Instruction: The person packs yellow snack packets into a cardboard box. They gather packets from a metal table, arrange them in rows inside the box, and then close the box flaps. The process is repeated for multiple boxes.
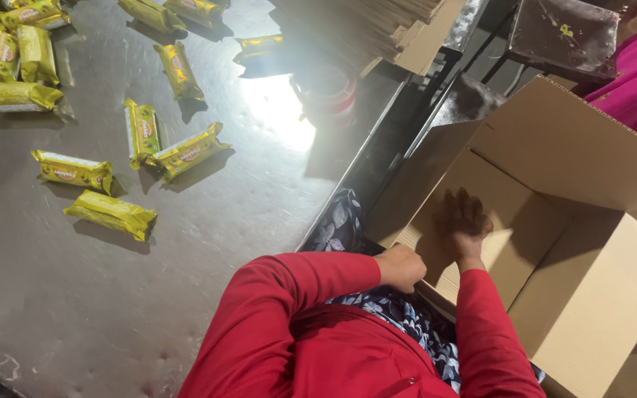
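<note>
While the open cardboard box [554,243] sits tilted just right of the counter [112,295], the right hand [464,221] lies inside it, fingers spread flat on the bottom. The left hand [401,267], curled closed, grips the box's near edge. Yellow packets [112,214] lie scattered on the counter.

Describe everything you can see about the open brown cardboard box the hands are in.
The open brown cardboard box is plain corrugated board, its top flaps folded outward and up. It stands tilted beside the grey metal table, close against the person's lap. Nothing shows inside it but the hand. The right hand reaches inside, fingers spread against an inner wall, while the left hand closes on the near rim.
</note>
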